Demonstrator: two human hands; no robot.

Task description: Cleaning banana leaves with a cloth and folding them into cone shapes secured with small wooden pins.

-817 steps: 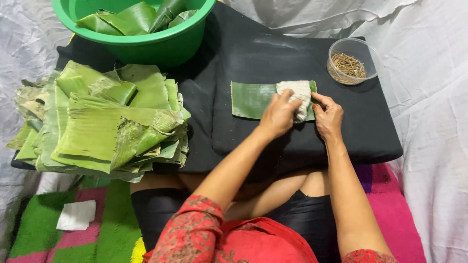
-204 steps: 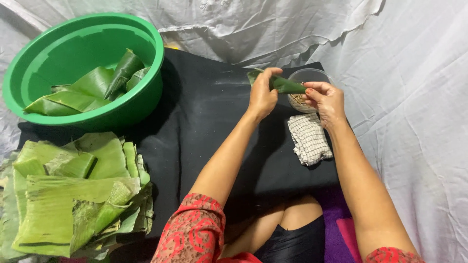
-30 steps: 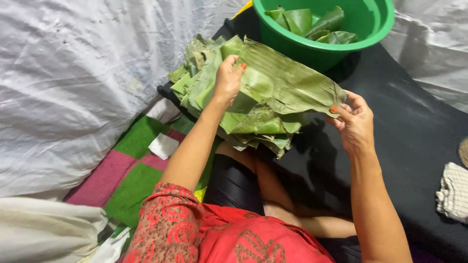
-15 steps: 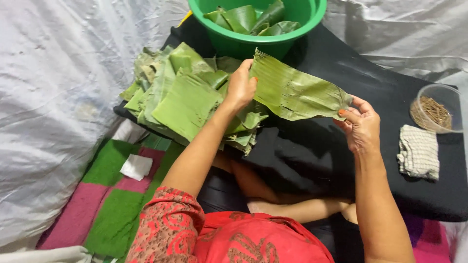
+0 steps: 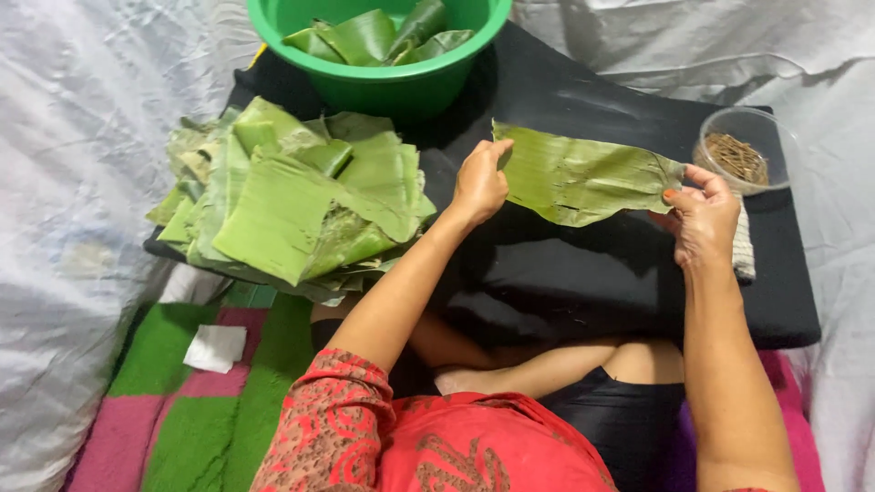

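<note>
A person sits on the floor and holds one long banana leaf piece (image 5: 588, 173) by its two ends, just above a black mat (image 5: 565, 273). The left hand (image 5: 480, 182) pinches the left end, with the fingers closed on the edge. The right hand (image 5: 704, 217) pinches the right end the same way, thumb on top. The leaf piece is stretched out flat between the two hands. At the top of the mat stands a green plastic bowl (image 5: 383, 87), and inside it lie a few folded and rolled leaf pieces (image 5: 378, 35). At the right corner there is a small clear bowl (image 5: 761, 137) with thin brown sticks (image 5: 736, 157) in it, maybe little picks, but they are too small to be sure. A white checked cloth (image 5: 745, 246) peeks out from behind the right hand. To the left of the left arm lies a big pile of banana leaves (image 5: 292, 205), partly on the mat. A small white square (image 5: 215, 348) lies on the green and pink rug (image 5: 155, 401) below the pile.
</note>
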